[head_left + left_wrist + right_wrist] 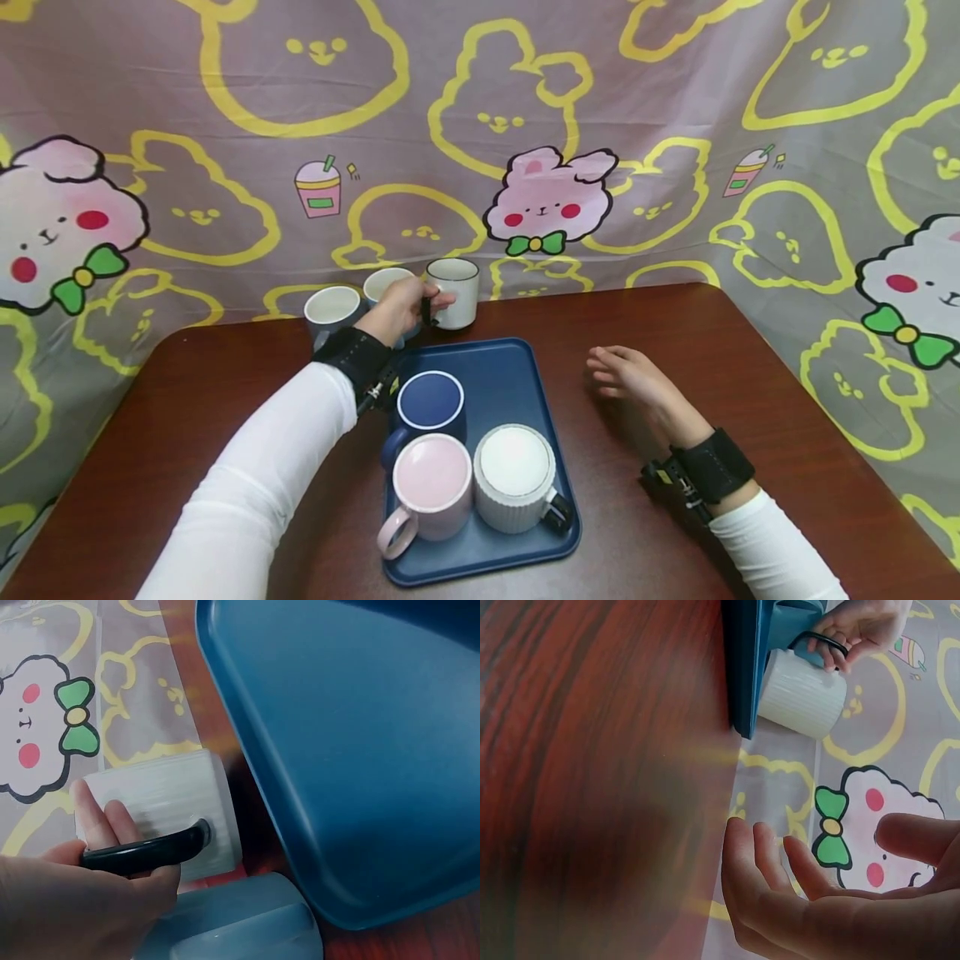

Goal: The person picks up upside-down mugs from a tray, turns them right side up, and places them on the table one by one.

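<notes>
Your left hand curls round the black handle of the white ribbed mug, which stands on the surface just beyond the blue tray. Two grey mugs crowd your wrist. Your right hand rests relaxed, fingers loose, beside the tray.

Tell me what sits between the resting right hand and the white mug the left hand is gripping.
Only bare wooden table and the far right corner of the blue tray lie between the right hand and the white mug, as the head view shows.
</notes>
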`<control>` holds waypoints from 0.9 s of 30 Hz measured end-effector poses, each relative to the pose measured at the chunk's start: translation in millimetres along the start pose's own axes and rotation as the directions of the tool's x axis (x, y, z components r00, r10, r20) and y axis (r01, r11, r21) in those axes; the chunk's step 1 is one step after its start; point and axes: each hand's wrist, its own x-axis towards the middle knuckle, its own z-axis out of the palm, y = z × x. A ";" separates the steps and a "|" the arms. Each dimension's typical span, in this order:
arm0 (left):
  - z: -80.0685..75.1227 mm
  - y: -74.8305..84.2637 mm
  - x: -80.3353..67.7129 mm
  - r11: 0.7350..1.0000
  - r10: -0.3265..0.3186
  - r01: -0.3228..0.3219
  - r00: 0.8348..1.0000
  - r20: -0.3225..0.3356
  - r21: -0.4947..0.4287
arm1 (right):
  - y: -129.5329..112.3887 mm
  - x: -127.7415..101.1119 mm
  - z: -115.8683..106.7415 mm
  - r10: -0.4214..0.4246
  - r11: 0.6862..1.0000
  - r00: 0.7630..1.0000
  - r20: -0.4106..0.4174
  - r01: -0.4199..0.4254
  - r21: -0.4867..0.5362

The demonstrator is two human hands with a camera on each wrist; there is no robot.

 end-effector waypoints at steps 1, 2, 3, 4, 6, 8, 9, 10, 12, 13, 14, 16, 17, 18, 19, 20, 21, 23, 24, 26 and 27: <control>-6.6 -3.6 11.1 1.000 -0.005 0.005 1.000 0.011 -0.028 | 0.0 0.2 0.1 0.001 1.000 1.000 0.000 -0.001 -0.001; -12.9 -7.5 22.5 0.999 -0.008 0.009 1.000 0.026 -0.049 | 0.1 0.4 0.2 0.002 1.000 1.000 0.000 -0.002 -0.001; -18.9 -11.0 33.5 0.998 -0.012 0.015 0.999 0.039 -0.069 | 0.1 0.6 0.3 0.003 1.000 1.000 0.000 -0.003 -0.001; -20.7 -12.5 36.1 0.996 -0.022 0.024 0.999 0.030 -0.084 | 0.3 0.5 0.3 0.003 1.000 1.000 -0.001 -0.003 0.000; -22.1 -15.3 39.7 0.995 -0.031 0.032 0.999 0.017 -0.093 | 0.7 0.5 0.0 0.003 1.000 1.000 -0.005 -0.003 0.003; -22.4 -16.8 40.1 0.996 -0.041 0.041 0.999 0.006 -0.085 | 1.4 0.5 -0.5 0.003 1.000 1.000 -0.007 -0.003 0.003; -23.4 -17.8 41.9 0.996 -0.046 0.046 0.999 0.000 -0.081 | 1.8 0.6 -0.8 0.004 1.000 1.000 -0.007 -0.004 0.001; -24.0 -19.3 43.6 0.996 -0.050 0.049 0.999 -0.011 -0.081 | 2.1 0.5 -1.2 0.006 1.000 1.000 -0.007 -0.006 0.000; -32.8 -25.0 58.3 0.996 -0.048 0.050 0.999 0.024 -0.077 | 2.6 0.4 -1.5 0.009 1.000 1.000 -0.003 -0.009 -0.003; -35.3 -27.3 62.2 0.996 -0.047 0.050 0.998 0.041 -0.074 | 2.8 0.2 -1.9 0.010 1.000 1.000 -0.001 -0.010 -0.005; -37.2 -30.1 65.8 0.996 -0.044 0.048 0.998 0.054 -0.072 | 2.9 -0.2 -2.3 0.010 1.000 1.000 0.000 -0.010 -0.007; -31.9 -28.6 50.7 0.999 -0.032 0.036 0.996 0.080 -0.038 | 3.2 -0.9 -3.0 0.011 1.000 1.000 0.002 -0.011 -0.006; -20.8 -22.8 25.2 1.000 -0.027 0.027 0.997 0.073 -0.010 | 3.1 -1.3 -3.3 0.010 1.000 1.000 0.003 -0.010 -0.004; -8.9 -16.0 -3.0 1.000 -0.021 0.021 0.998 0.065 0.011 | 3.3 -1.4 -3.7 0.009 1.000 1.000 0.004 -0.009 -0.005; 4.2 -9.1 -31.7 0.999 -0.019 0.018 0.999 0.038 0.035 | 3.3 -1.8 -4.0 0.009 1.000 1.000 0.004 -0.009 -0.006; 15.5 -3.0 -57.4 0.998 -0.015 0.014 1.000 0.020 0.055 | 3.6 -2.0 -4.4 0.010 1.000 1.000 0.005 -0.010 -0.005; 28.2 4.1 -85.6 0.997 -0.013 0.014 1.000 -0.004 0.077 | 4.0 -2.2 -4.9 0.010 1.000 1.000 0.006 -0.010 -0.004; 42.9 11.2 -118.9 0.994 -0.011 0.014 0.999 -0.032 0.106 | 4.9 -2.9 -5.9 0.009 1.000 1.000 0.004 -0.009 -0.007; 42.8 10.5 -120.1 0.995 -0.010 0.013 1.000 -0.029 0.103 | 5.7 -3.1 -6.4 0.007 1.000 1.000 0.002 -0.007 -0.009; 42.8 8.1 -119.5 0.993 -0.011 0.014 0.999 -0.032 0.114 | 7.0 -3.7 -7.4 0.005 1.000 1.000 -0.002 -0.005 -0.011; 42.8 7.3 -119.6 0.993 -0.011 0.014 0.999 -0.032 0.116 | 7.7 -4.0 -7.8 0.004 1.000 1.000 -0.005 -0.004 -0.013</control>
